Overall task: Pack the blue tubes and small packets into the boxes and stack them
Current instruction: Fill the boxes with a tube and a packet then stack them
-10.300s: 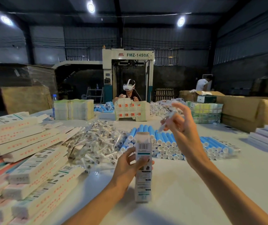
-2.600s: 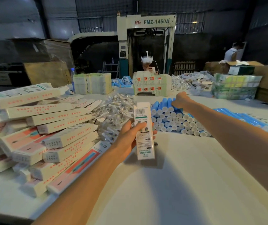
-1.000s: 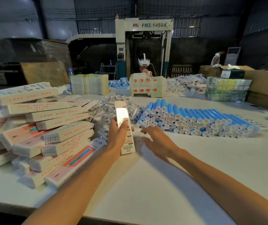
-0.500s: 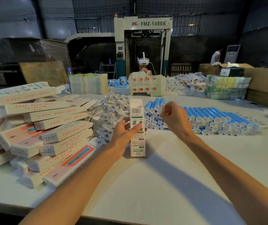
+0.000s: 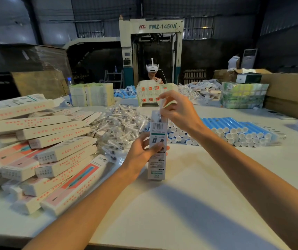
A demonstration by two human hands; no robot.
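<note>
A narrow white cardboard box (image 5: 157,159) printed with a barcode and a green band stands upright on the pale table (image 5: 180,204), near the middle of the view. The left hand (image 5: 142,150) comes in from seven o'clock, forearm low over the table. Its grip is closed round the box's middle, thumb across the printed front and fingers wrapped behind. The right hand (image 5: 179,112) reaches in from four o'clock with the wrist bent, so the fingers point down over the box's open top. Its grip is a narrow pinch – thumb and fingertips closed on a small clear plastic packet (image 5: 160,107), whose lower end is at the box mouth. How far in it sits I cannot tell.

At three o'clock from the box lie the blue tubes with white caps (image 5: 235,129), stacked in tidy rows, caps facing the camera. At eleven o'clock spreads a loose heap of clear packets (image 5: 119,123). At nine o'clock is a slumped pile of long white boxes with red print (image 5: 45,141), lying flat and overlapping.

At twelve o'clock, across the table, a person wearing a white headset (image 5: 152,66) sits behind a block of white cartons – and behind them stands a cream machine marked FMZ-1450A (image 5: 161,27).
</note>
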